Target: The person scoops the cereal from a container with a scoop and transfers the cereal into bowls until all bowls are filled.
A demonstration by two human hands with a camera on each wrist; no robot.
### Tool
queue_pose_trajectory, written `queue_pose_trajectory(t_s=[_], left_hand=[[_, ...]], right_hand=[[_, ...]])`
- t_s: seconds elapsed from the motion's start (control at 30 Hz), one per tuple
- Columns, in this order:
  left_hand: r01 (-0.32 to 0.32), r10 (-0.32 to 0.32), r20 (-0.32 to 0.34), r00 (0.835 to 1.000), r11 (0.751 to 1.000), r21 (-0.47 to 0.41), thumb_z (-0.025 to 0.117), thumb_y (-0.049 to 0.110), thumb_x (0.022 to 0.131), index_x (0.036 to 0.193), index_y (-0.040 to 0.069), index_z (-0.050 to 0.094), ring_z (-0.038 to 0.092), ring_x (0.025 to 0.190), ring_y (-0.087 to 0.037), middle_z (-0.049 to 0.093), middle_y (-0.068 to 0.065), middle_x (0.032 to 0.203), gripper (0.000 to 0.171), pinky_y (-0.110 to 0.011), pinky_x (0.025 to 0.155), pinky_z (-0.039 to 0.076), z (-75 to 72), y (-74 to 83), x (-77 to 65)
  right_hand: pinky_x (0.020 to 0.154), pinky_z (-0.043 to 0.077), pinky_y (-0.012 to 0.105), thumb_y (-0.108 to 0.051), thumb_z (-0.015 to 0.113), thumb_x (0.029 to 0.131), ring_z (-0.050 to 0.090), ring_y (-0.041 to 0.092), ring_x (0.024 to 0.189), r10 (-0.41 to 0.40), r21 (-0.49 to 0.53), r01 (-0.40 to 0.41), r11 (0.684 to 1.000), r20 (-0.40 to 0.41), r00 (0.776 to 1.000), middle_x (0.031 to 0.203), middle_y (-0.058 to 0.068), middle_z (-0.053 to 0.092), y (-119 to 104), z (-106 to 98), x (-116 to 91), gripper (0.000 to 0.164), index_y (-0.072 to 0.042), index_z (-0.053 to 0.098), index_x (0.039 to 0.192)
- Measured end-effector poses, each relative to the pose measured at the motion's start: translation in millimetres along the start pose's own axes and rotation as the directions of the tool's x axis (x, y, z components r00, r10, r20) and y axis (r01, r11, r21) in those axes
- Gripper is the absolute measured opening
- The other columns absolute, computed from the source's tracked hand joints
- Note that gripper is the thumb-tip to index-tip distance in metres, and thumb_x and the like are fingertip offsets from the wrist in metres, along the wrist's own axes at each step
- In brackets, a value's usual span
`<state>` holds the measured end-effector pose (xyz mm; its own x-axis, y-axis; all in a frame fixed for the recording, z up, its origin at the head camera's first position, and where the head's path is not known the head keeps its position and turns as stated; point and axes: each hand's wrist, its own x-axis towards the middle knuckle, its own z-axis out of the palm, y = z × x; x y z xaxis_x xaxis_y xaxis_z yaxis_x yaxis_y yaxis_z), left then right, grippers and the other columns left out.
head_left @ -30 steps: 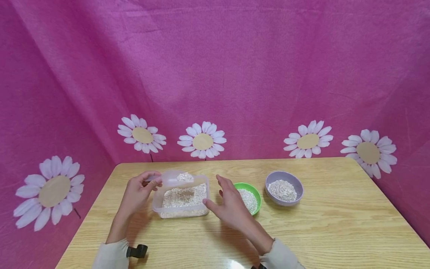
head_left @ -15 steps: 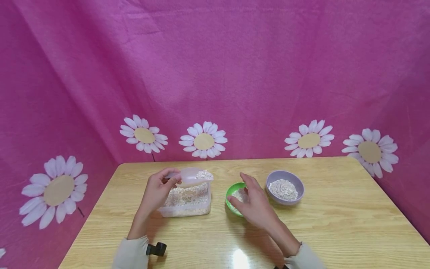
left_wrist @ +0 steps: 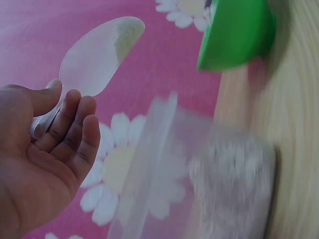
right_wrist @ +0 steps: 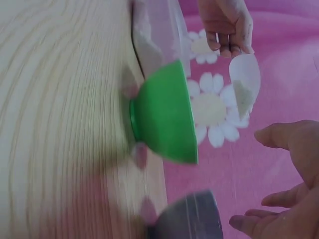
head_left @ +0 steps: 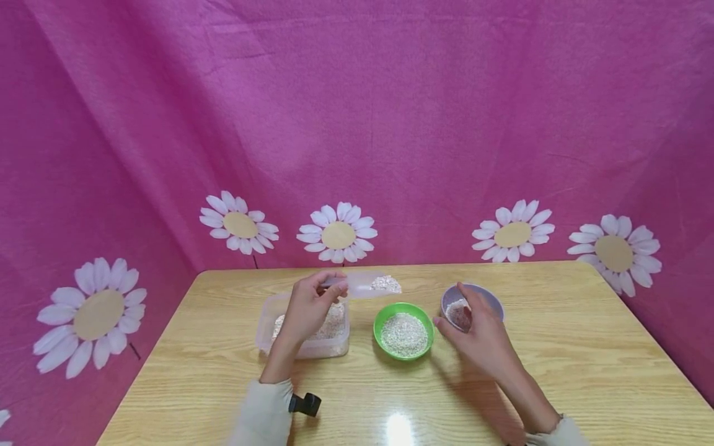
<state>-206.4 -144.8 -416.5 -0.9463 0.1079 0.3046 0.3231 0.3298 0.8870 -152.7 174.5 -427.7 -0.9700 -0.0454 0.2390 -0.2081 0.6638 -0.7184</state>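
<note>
My left hand pinches the handle of a translucent scoop between thumb and fingers. Oat flakes lie at the scoop's tip, which hangs just behind the green bowl. That bowl holds more flakes. My right hand is held in front of the purple bowl, fingers spread and holding nothing; it partly hides the bowl and the flakes inside. In the right wrist view the right hand is apart from both bowls. Below the left hand stands a clear plastic tub of flakes, partly covered by that hand.
Everything stands on a wooden table with its far edge against a pink curtain printed with daisies. From left to right the tub, the green bowl and the purple bowl form a row.
My left hand has carried the loaded scoop from over the tub rightward to behind the green bowl. My right hand has moved right, from between tub and green bowl to the purple bowl.
</note>
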Motion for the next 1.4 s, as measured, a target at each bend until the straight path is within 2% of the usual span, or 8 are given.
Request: queue_pose_trajectory(t_s=[0.27,0.33,0.53,0.77,0.97,1.1,1.27,1.4], left_hand=[[-0.058,0.06,0.059,0.996,0.998,-0.036,0.072,0.014,0.104,0.115,0.006,0.077,0.069,0.081,-0.015,0.078,-0.012,0.091,0.014,-0.027,0.074,0.059,41.3,12.0,15.1],[-0.067,0.069,0.071,0.995,0.997,-0.037,0.071,0.014,0.104,0.114,0.006,0.077,0.07,0.081,-0.014,0.078,-0.012,0.091,0.014,-0.025,0.074,0.058,51.4,15.2,18.6],[-0.078,0.082,0.112,0.99,0.996,-0.037,0.07,0.014,0.105,0.118,0.005,0.076,0.074,0.086,-0.032,0.08,-0.014,0.094,0.017,-0.02,0.07,0.054,78.1,24.9,25.0],[-0.103,0.09,0.184,0.979,0.993,0.064,0.069,0.019,0.106,0.118,0.009,0.076,0.077,0.09,-0.019,0.081,-0.007,0.101,0.017,-0.025,0.078,0.059,103.3,29.8,24.4],[-0.137,0.101,0.248,0.964,0.981,0.134,0.07,0.02,0.106,0.119,0.007,0.076,0.078,0.095,-0.02,0.081,-0.008,0.11,0.019,-0.024,0.082,0.06,120.2,30.6,23.8],[-0.222,0.153,0.305,0.94,0.953,0.206,0.07,0.02,0.106,0.117,0.006,0.077,0.076,0.098,-0.017,0.08,-0.007,0.112,0.019,-0.021,0.085,0.059,127.2,35.3,26.6],[-0.347,0.219,0.372,0.902,0.879,0.326,0.068,0.022,0.108,0.111,0.011,0.077,0.068,0.09,-0.007,0.078,0.0,0.105,0.015,-0.018,0.081,0.054,129.5,45.9,32.6],[-0.403,0.242,0.405,0.882,0.833,0.378,0.067,0.022,0.108,0.111,0.01,0.077,0.064,0.086,-0.006,0.078,0.0,0.104,0.016,-0.018,0.077,0.052,126.8,55.9,38.1]], right_hand=[[0.112,0.045,0.07,-0.026,0.083,0.093,0.055,0.058,0.135,0.022,-0.068,-0.026,0.997,-0.065,0.998,0.156,0.036,0.046,28.8,-27.4,-5.0,0.086,0.013,0.039,0.156],[0.111,0.046,0.07,-0.027,0.083,0.093,0.055,0.059,0.135,0.04,-0.073,-0.045,0.996,-0.065,0.997,0.157,0.036,0.045,35.4,-33.2,-7.2,0.088,0.012,0.038,0.157],[0.107,0.051,0.068,-0.031,0.082,0.095,0.057,0.064,0.13,0.091,-0.07,-0.092,0.993,-0.024,0.996,0.159,0.037,0.039,51.3,-42.2,-11.3,0.093,0.014,0.032,0.159],[0.112,0.049,0.062,-0.029,0.084,0.094,0.05,0.06,0.14,0.118,-0.045,-0.116,0.992,0.043,0.992,0.156,0.042,0.039,62.1,-39.3,-9.4,0.098,0.018,0.028,0.159],[0.113,0.046,0.06,-0.03,0.085,0.094,0.048,0.061,0.142,0.13,-0.039,-0.127,0.991,0.082,0.988,0.155,0.045,0.038,66.4,-35.0,-7.0,0.101,0.022,0.026,0.157],[0.108,0.052,0.057,-0.031,0.084,0.095,0.053,0.06,0.138,0.146,-0.028,-0.144,0.989,0.097,0.985,0.154,0.046,0.039,66.5,-33.6,-7.5,0.1,0.021,0.027,0.158],[0.106,0.054,0.054,-0.033,0.083,0.096,0.055,0.059,0.137,0.172,-0.018,-0.171,0.985,0.118,0.978,0.154,0.048,0.038,67.0,-33.9,-6.7,0.101,0.021,0.024,0.158],[0.106,0.054,0.054,-0.033,0.083,0.096,0.055,0.059,0.136,0.171,-0.022,-0.17,0.985,0.121,0.978,0.154,0.048,0.039,67.2,-34.2,-5.9,0.101,0.021,0.025,0.158]])
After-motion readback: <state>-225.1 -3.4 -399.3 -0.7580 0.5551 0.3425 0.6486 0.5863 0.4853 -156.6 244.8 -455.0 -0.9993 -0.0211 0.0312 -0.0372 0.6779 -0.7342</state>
